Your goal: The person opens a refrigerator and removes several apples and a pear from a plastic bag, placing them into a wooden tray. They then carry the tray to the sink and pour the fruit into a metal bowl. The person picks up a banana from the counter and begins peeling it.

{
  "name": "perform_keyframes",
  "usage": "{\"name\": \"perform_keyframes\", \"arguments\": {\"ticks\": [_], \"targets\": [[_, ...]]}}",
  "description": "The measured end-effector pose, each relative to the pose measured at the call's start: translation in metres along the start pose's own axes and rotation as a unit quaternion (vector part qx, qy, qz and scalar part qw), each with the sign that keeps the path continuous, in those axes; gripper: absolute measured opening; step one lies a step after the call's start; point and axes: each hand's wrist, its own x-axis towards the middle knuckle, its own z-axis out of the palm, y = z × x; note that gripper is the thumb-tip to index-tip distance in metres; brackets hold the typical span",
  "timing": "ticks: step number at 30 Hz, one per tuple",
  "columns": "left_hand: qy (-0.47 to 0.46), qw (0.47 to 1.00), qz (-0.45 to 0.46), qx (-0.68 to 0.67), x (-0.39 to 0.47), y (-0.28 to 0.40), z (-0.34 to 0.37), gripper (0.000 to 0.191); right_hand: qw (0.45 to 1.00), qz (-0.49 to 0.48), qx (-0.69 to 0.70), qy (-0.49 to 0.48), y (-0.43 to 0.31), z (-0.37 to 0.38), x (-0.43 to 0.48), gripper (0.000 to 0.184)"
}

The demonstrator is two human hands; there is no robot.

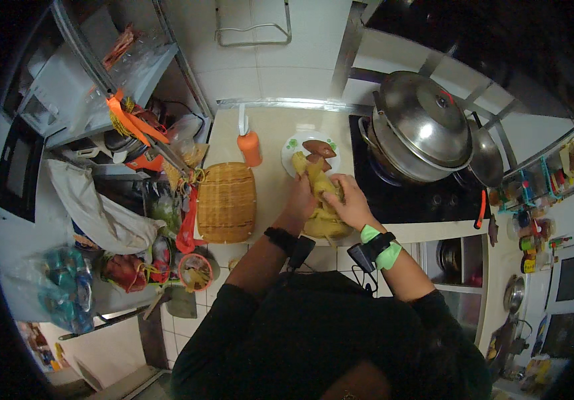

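Note:
My left hand (pixel 301 200) and my right hand (pixel 350 202) hold a yellowish-green leafy bundle (pixel 323 187), which looks like leaf wrapping, between them at the counter's front edge. More of the same yellowish leaves (pixel 326 225) lie beneath my hands; what they rest on is hidden. Just beyond my fingers stands a white plate (pixel 289 150) with green decoration, holding brown, smooth pieces of food (pixel 320 148). The top of the bundle overlaps the plate's near part. Both of my wrists wear black straps, with a light green cloth at the right one.
A woven bamboo tray (pixel 227 202) and an orange spray bottle (pixel 250 149) stand on the left. At right, a large lidded steel pot (pixel 424 125) and a pan (pixel 486 155) sit on the black cooktop (pixel 407 205). A pink-rimmed bin (pixel 196 271) stands below left.

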Motion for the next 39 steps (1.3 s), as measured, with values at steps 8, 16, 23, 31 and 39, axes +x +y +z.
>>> {"name": "perform_keyframes", "arguments": {"ticks": [8, 16, 23, 31, 39], "targets": [[0.033, 0.995, 0.075, 0.049, -0.008, 0.007, 0.025, 0.034, 0.926, 0.142, 0.350, 0.024, 0.003, 0.015, 0.003, 0.024], [0.049, 0.986, -0.027, -0.159, -0.018, 0.001, 0.019, 0.031, 0.927, 0.183, 0.322, 0.068, 0.031, 0.011, 0.000, 0.043], [0.037, 0.996, -0.011, -0.075, -0.005, -0.017, 0.037, 0.059, 0.917, 0.167, 0.294, -0.210, 0.041, -0.003, -0.002, 0.052], [0.080, 0.913, 0.169, 0.362, -0.011, -0.008, 0.063, 0.073, 0.969, 0.115, 0.187, -0.114, 0.069, 0.027, -0.006, 0.045], [-0.093, 0.823, 0.177, 0.532, -0.004, 0.006, 0.044, 0.051, 0.919, -0.012, -0.260, -0.295, 0.034, 0.002, -0.003, 0.032]]}}
